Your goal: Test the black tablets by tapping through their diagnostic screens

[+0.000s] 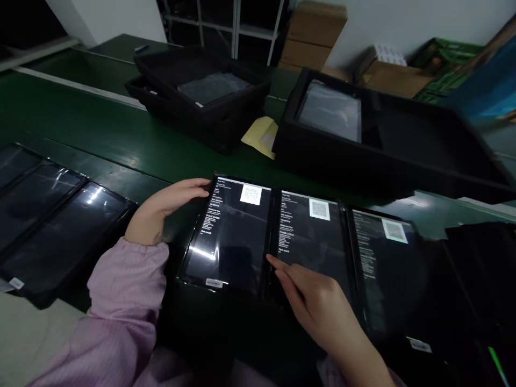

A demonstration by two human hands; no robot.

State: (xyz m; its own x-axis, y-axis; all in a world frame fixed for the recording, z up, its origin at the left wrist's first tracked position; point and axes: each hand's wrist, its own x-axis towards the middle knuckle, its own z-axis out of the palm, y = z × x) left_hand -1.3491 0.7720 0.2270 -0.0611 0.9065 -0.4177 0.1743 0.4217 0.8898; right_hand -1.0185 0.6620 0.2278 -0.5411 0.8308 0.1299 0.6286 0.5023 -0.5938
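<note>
Three lit tablets lie in a row on the green table, each showing white text and a QR code: a left one [229, 242], a middle one [314, 242] and a right one [387, 263]. My left hand [173, 200] touches the upper left edge of the left tablet, its fingers stretched out and holding nothing. Over the gap between the left and middle tablets is my right hand [312, 295]. Its index finger is extended at the left tablet's right edge, the thumb lies just below, and the other fingers are mostly hidden.
Dark-screened tablets [48, 220] lie at the left. Behind the row stand stacked black trays [169, 70], a large black tray [403, 140] holding a wrapped tablet, and a yellow packet [258, 134]. Cardboard boxes [314, 32] and a green crate [447, 59] are farther back.
</note>
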